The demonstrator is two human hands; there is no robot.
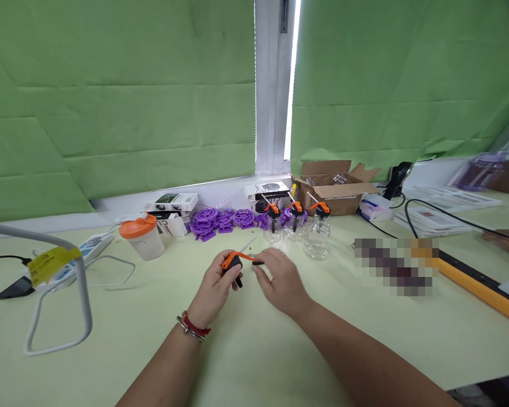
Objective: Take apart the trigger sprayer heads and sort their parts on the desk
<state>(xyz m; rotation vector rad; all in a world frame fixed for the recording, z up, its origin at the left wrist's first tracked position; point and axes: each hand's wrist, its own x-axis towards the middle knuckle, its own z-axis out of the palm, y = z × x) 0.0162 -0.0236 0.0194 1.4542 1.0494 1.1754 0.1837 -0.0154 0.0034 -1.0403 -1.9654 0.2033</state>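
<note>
Seen from the head camera, the left hand [215,284] is closed around an orange-and-black plastic sprayer head [233,262], held just above the pale green table [254,350]. The right hand [281,278] pinches a small black nozzle piece [258,263] at its tip. Behind them stand three clear plastic bottles [317,240], each capped with a similar sprayer. An open brown cardboard box [339,195] holds clear plastic items. The contents of the orange-lidded translucent cup [144,237] cannot be told.
</note>
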